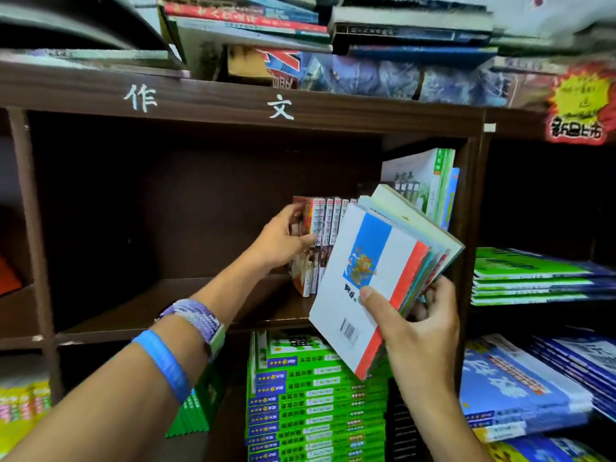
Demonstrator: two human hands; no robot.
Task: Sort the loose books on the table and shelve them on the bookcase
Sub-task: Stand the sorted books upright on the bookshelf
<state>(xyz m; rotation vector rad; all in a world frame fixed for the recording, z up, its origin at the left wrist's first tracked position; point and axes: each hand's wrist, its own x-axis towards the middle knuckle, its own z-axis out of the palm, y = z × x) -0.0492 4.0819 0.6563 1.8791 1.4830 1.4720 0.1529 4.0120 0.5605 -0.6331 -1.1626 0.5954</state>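
My right hand (pixel 416 325) grips a stack of thin books (pixel 383 271), tilted, with a white, blue and red back cover and a barcode facing me. It is held in front of the dark brown bookcase (pixel 233 105). My left hand (pixel 283 238) reaches into the middle compartment and holds the leftmost of several upright books (pixel 320 228) with red and white spines, thumb on the spines. Taller white and green books (pixel 423 181) stand behind at the compartment's right end.
The left part of the compartment shelf (pixel 166 301) is bare. Green book stacks (pixel 316 405) fill the shelf below. Flat green (pixel 526 278) and blue books (pixel 516 385) lie in the right bay. Piled books (pixel 300 35) sit on top.
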